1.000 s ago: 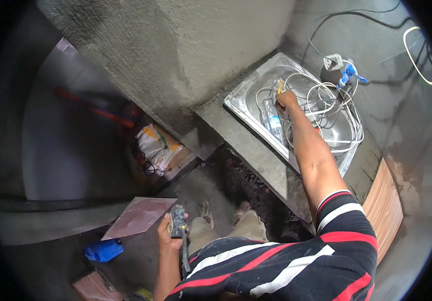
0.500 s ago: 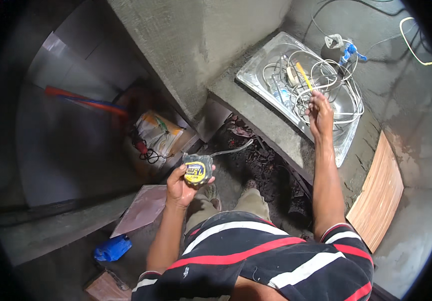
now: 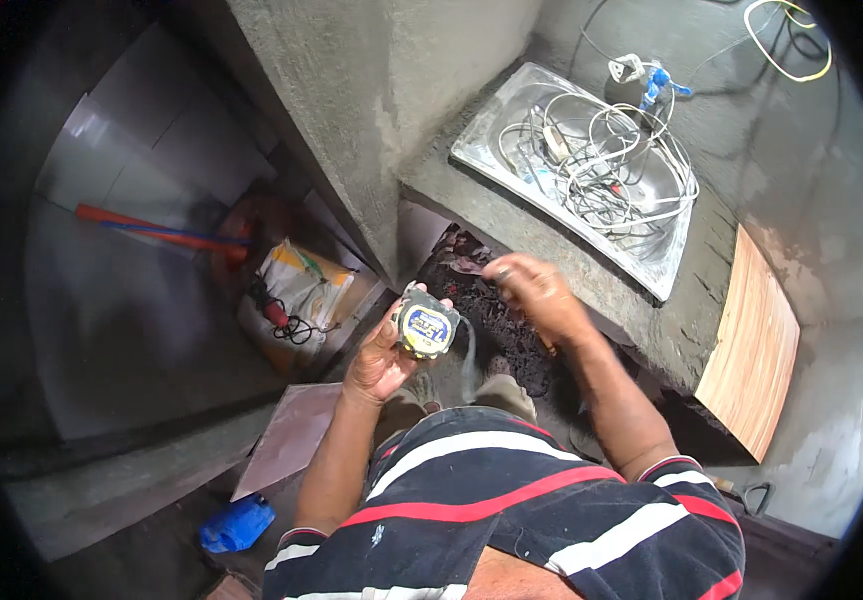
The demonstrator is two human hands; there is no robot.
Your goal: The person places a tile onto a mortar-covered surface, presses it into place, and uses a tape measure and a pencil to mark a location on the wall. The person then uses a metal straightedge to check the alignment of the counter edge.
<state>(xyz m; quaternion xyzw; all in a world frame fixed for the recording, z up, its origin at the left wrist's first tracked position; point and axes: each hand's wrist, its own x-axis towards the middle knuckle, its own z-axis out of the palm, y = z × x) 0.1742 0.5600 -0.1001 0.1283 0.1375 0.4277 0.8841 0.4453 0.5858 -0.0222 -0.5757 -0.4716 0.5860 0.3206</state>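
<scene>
The left hand (image 3: 381, 365) is raised in front of the striped shirt (image 3: 481, 480), its forearm coming up from below, and it grips a tape measure (image 3: 427, 326) between thumb and fingers, printed face up. The right hand (image 3: 539, 295), just to the right of the tape measure and a little higher, is bent inward with fingers curled (it is blurred, so I cannot tell whether they close on anything); an orange-yellow bit (image 3: 549, 346) shows under its heel. Below and between the hands is dark rubble (image 3: 481, 305) on the floor. Beyond the right hand runs a rough grey slab (image 3: 511, 222), with a wood-patterned board (image 3: 751, 350) leaning to that hand's right and a blue tap (image 3: 655, 88) on the wall farther off. Left of the left hand, a pinkish panel (image 3: 291, 430) lies near the forearm. A metal sink (image 3: 659, 277) set on the slab beyond the right hand holds a tangle of pale cables (image 3: 611, 160); left of the left hand sits a white-and-yellow bag (image 3: 296, 290), its contents hidden.
</scene>
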